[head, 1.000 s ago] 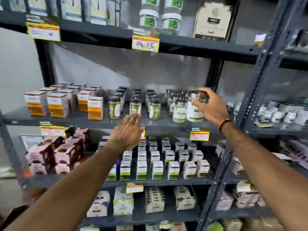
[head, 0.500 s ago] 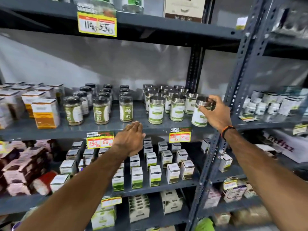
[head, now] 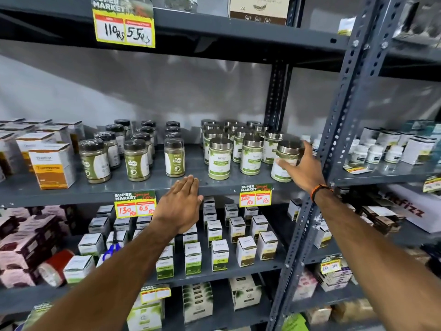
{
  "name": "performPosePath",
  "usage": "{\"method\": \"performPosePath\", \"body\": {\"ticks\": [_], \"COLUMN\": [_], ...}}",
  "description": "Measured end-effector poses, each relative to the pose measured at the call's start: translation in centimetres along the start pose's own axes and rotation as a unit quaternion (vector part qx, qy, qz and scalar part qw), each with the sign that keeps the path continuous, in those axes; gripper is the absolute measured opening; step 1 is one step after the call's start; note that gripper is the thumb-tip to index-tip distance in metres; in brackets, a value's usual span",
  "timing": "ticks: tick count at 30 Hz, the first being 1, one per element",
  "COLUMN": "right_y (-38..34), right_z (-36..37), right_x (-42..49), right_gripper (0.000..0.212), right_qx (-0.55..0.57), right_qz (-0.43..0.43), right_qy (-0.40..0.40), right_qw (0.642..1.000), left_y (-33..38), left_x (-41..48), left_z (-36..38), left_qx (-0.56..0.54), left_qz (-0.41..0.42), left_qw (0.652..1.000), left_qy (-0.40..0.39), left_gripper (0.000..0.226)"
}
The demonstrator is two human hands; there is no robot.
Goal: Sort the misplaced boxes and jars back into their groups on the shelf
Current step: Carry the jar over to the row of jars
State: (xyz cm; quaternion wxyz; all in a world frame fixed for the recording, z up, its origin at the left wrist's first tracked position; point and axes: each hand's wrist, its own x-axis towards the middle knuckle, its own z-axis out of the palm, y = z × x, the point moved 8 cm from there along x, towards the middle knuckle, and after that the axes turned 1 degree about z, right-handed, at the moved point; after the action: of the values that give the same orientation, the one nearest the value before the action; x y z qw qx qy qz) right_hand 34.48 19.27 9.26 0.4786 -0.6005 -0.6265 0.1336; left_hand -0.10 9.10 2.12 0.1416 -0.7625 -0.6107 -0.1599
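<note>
On the middle shelf [head: 152, 185] stands a group of silver-lidded jars [head: 238, 149] with green and white labels. My right hand [head: 301, 167] grips one silver-lidded jar [head: 285, 155] at the right end of that group, its base on the shelf by the front edge. Left of them stand black-lidded jars [head: 136, 158] of green powder. Orange and white turmeric boxes [head: 52, 164] sit at the far left. My left hand [head: 181, 206] hovers flat in front of the shelf edge, fingers together and extended, holding nothing.
A grey steel upright [head: 338, 130] rises just right of my right hand. Small white boxes [head: 219, 254] fill the shelf below, with blue-handled scissors [head: 112, 249] and a red tape roll [head: 53, 266] at its left. Price tags [head: 255, 195] hang on the shelf edges.
My right hand has lowered the silver-lidded jar from a tilt above the shelf down onto it, at the right end of its group. The camera has moved right and closer.
</note>
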Motion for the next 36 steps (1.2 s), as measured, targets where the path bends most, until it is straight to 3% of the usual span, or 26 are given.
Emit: {"method": "performPosePath", "body": {"ticks": [2, 8, 36], "right_y": [1.4, 3.0, 3.2], "right_z": [0.4, 1.7, 2.9], "right_x": [-0.8, -0.4, 1.7], "right_gripper": [0.107, 0.072, 0.066], "right_qx": [-0.011, -0.053, -0.096], "right_qz": [0.026, 0.048, 0.053], "right_qy": [-0.005, 0.000, 0.018], "right_qw": [1.000, 0.997, 0.994], "left_y": [0.1, 0.1, 0.4], "left_x": [0.0, 0.0, -0.2], "left_z": [0.1, 0.2, -0.2], "left_qx": [-0.001, -0.006, -0.004], "left_qz": [0.001, -0.003, -0.004], "left_qw": [1.000, 1.000, 1.000], "left_qy": [0.001, -0.001, 0.022], "left_gripper": [0.063, 0.063, 0.062]}}
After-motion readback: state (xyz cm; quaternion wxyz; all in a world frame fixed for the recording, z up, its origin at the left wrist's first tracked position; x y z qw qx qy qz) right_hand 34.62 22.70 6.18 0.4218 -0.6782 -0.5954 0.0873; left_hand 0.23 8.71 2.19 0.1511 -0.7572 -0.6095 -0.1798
